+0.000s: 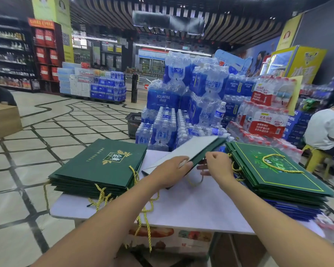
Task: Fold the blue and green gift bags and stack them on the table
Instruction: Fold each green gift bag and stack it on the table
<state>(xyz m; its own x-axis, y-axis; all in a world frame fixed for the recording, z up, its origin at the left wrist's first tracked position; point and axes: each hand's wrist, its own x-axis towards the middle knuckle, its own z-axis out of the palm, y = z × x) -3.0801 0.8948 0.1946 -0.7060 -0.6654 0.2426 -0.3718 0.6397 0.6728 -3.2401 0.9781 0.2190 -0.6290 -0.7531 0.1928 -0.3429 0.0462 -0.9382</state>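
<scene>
Left hand [172, 167], just right of the left stack [100, 166] of folded green bags, grips a dark green gift bag [199, 147] tilted pale-side-up over the white counter [191, 209]; right hand [218, 162], fingers curled, pinches its near edge beside the right stack [274, 176], green over blue.

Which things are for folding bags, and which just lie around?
Job: held dark green paper gift bag; left stack of green gift bags; right green stack; blue bags beneath it; white table.
Lying about: shrink-wrapped water bottle packs; black shopping basket; yellow stool.
</scene>
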